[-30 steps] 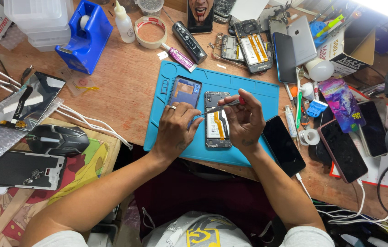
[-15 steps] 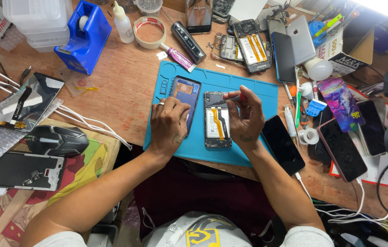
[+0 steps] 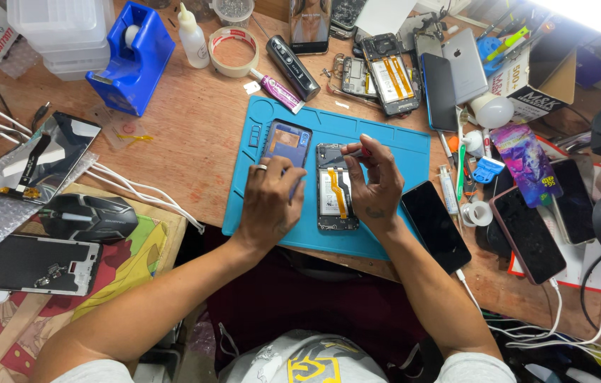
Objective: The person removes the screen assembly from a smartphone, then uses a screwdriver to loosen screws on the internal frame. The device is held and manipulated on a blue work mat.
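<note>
Opened black smartphone with exposed yellow flex cable (image 3: 336, 190) on blue silicone repair mat (image 3: 399, 142); blue plastic back cover (image 3: 285, 142) just left; black-screened phone (image 3: 435, 225) right, off mat edge.

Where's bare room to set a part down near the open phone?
Free: the blue mat strip right of the open phone, and bare wood between the tape dispenser and the mat. Crowded: the desk's right side, packed with phones.

Bare mat (image 3: 392, 142) above; phones (image 3: 435, 225), probably tools, crowd right.

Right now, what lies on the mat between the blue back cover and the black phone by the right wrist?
In the head view, the opened phone lies between them.
</note>
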